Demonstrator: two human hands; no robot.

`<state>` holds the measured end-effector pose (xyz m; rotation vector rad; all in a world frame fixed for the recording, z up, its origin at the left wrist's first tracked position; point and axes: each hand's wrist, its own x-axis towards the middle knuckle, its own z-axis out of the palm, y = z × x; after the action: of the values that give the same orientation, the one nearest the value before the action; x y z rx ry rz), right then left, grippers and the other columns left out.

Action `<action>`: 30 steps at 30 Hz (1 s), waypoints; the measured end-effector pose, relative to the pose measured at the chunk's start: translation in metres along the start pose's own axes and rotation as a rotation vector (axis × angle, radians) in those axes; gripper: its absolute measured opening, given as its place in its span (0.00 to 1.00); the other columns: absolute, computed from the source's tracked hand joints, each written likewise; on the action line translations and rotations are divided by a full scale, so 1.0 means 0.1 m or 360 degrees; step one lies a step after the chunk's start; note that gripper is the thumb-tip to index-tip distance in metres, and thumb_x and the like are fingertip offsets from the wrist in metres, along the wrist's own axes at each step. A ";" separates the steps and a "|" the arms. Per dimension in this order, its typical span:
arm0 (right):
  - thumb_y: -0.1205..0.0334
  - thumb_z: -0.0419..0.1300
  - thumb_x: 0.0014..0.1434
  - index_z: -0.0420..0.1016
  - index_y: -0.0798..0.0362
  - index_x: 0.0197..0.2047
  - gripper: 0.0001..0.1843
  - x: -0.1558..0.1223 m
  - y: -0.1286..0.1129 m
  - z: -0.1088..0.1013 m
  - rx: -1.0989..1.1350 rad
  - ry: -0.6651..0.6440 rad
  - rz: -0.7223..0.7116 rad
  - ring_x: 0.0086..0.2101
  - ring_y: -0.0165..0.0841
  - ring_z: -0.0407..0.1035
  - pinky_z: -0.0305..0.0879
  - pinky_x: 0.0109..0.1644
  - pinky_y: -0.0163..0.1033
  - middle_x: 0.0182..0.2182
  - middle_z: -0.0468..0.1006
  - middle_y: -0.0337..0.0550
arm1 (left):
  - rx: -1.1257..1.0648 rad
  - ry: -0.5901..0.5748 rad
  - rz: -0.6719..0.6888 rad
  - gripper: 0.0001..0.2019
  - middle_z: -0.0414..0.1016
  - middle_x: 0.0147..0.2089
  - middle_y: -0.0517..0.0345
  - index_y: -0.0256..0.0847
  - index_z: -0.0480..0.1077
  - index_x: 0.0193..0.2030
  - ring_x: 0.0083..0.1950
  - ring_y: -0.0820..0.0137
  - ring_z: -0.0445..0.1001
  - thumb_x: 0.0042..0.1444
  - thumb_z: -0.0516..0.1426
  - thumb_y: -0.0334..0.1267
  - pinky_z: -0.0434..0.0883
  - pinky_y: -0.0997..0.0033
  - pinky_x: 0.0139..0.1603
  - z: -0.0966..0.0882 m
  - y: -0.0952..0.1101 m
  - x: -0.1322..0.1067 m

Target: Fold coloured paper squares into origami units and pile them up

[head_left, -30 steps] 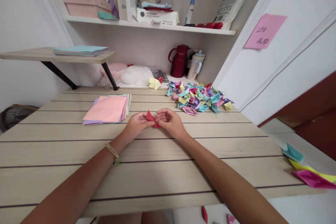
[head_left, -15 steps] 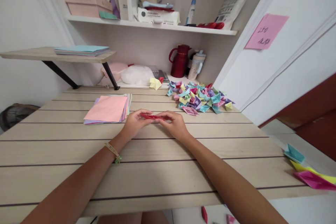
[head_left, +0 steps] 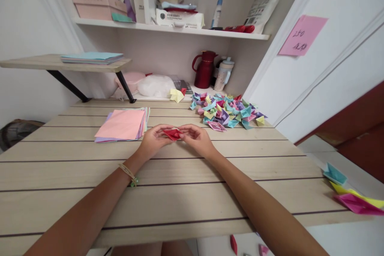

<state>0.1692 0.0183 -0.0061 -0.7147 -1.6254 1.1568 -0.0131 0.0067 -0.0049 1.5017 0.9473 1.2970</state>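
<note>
Between my two hands, just above the table's middle, is a small red folded paper boat (head_left: 173, 134). My left hand (head_left: 154, 139) grips its left end, thumb in front and fingers behind. On its right end, my right hand (head_left: 196, 139) pinches the paper the same way. Fingers hide part of both ends. Left of my hands lies a stack of square coloured paper (head_left: 121, 124), a pink sheet on top. To the right, farther back, sits a heap of folded paper boats (head_left: 228, 110) in many colours.
A yellow folded paper piece (head_left: 176, 95) lies near the back edge. Several larger paper boats (head_left: 358, 204) rest at the right corner. A raised wooden shelf (head_left: 39, 62) bears more paper (head_left: 91, 57). A red jug (head_left: 205, 70) and a pale tumbler (head_left: 223, 75) stand behind the heap.
The red paper has turned and opened out between my fingers, showing more of its front face. Both hands keep hold and have barely moved.
</note>
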 end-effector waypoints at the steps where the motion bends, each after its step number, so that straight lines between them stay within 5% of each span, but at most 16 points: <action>1: 0.55 0.64 0.47 0.73 0.54 0.41 0.18 0.00 0.01 0.00 0.0008 0.0002 0.0007 0.37 0.35 0.73 0.70 0.42 0.41 0.37 0.78 0.47 | 0.0008 -0.0009 0.0001 0.23 0.75 0.43 0.48 0.36 0.68 0.42 0.45 0.62 0.74 0.36 0.66 0.34 0.71 0.59 0.47 0.01 0.01 -0.01; 6: 0.58 0.64 0.46 0.74 0.55 0.38 0.15 0.01 0.00 -0.02 -0.0048 0.0037 0.0062 0.37 0.35 0.72 0.69 0.42 0.41 0.37 0.78 0.47 | 0.0124 -0.0054 0.0062 0.27 0.73 0.42 0.52 0.41 0.62 0.49 0.42 0.64 0.75 0.40 0.64 0.34 0.73 0.61 0.43 0.01 0.00 -0.05; 16: 0.58 0.63 0.47 0.74 0.55 0.36 0.13 0.01 -0.03 -0.02 -0.0026 0.0069 0.0141 0.33 0.33 0.73 0.69 0.39 0.39 0.33 0.79 0.46 | 0.0956 -0.0254 0.0709 0.06 0.71 0.44 0.52 0.45 0.74 0.35 0.48 0.65 0.70 0.51 0.58 0.33 0.66 0.64 0.50 -0.06 0.07 -0.05; 23: 0.57 0.65 0.45 0.73 0.56 0.41 0.19 0.01 0.04 -0.06 0.0084 -0.0069 0.0258 0.30 0.32 0.73 0.69 0.37 0.38 0.30 0.79 0.44 | 0.0922 -0.0349 0.0775 0.06 0.71 0.45 0.51 0.45 0.75 0.35 0.46 0.66 0.71 0.52 0.57 0.33 0.67 0.65 0.49 -0.08 0.00 -0.04; 30: 0.59 0.64 0.46 0.74 0.55 0.36 0.13 0.00 0.06 -0.05 -0.0125 -0.0092 0.0263 0.27 0.30 0.72 0.69 0.33 0.36 0.25 0.78 0.41 | 0.0950 -0.0411 0.0759 0.07 0.73 0.43 0.52 0.46 0.75 0.37 0.45 0.67 0.71 0.53 0.56 0.34 0.68 0.66 0.48 -0.05 0.02 -0.06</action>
<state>0.1730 0.0222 -0.0111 -0.8868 -1.6927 1.2465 -0.0188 0.0016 -0.0045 2.4091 0.8746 1.1411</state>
